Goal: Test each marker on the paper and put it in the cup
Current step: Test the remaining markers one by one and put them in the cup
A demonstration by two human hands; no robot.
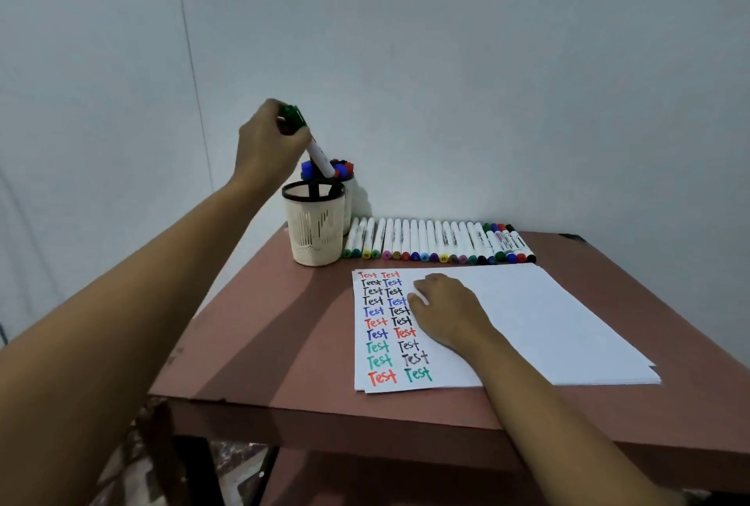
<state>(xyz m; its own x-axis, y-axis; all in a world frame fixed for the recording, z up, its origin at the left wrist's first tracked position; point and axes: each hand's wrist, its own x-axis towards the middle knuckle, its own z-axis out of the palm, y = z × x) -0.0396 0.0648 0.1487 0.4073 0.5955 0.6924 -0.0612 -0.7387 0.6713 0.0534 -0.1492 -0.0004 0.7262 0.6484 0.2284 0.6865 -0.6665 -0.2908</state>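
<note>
Fingers of the left hand (264,144) grip a green marker (320,160) above the cup (314,229) rim; right hand (446,306) rests loose on paper (568,323).

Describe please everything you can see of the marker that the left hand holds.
The marker has a white barrel, plastic by its look, and a green cap on its upper end. The left hand grips it at the cap end. It tilts, lower end down and to the right, just over the black rim of the cream mesh cup.

The left forearm (134,294) and right forearm (568,416) are bare, as are the left hand (266,146) and right hand (444,308).
</note>
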